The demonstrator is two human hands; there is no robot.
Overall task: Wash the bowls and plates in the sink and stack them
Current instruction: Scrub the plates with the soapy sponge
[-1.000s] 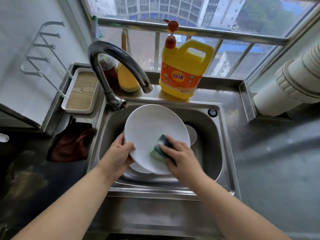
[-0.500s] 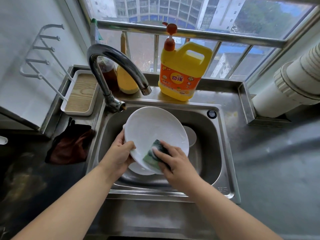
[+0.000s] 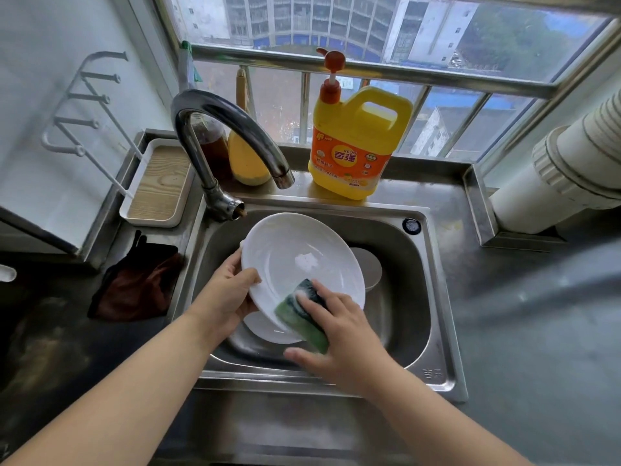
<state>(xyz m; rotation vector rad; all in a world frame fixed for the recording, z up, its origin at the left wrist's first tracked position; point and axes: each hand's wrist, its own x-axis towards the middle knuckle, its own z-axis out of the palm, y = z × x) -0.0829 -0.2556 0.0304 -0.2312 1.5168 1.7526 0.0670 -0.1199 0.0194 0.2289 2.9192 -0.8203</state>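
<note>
— White plate (image 3: 295, 260), tilted over the sink (image 3: 433, 297), is being held at its left rim by the left hand (image 3: 232, 297), thumb curled over the edge.

— And a green sponge (image 3: 302, 314) is pressed to the plate's lower right rim by the right hand (image 3: 339, 334), fingers curled round it. Foam is seen on the sponge, and a patch near the plate's middle.

— Under the plate, more white dishes are seen in the basin: one (image 3: 268, 331) just below, another (image 3: 368, 267) behind its right edge.

— What kind they are cannot be told.

— Above, the tap (image 3: 228, 136) is arched over the plate's far rim. No water is seen running.

— On the ledge behind, a yellow jug (image 3: 356, 146) with an orange pump is stood, right of the tap.

— A dark rag (image 3: 137, 284) is laid left of the sink, a wood-lined tray (image 3: 158, 186) beyond it.
</note>
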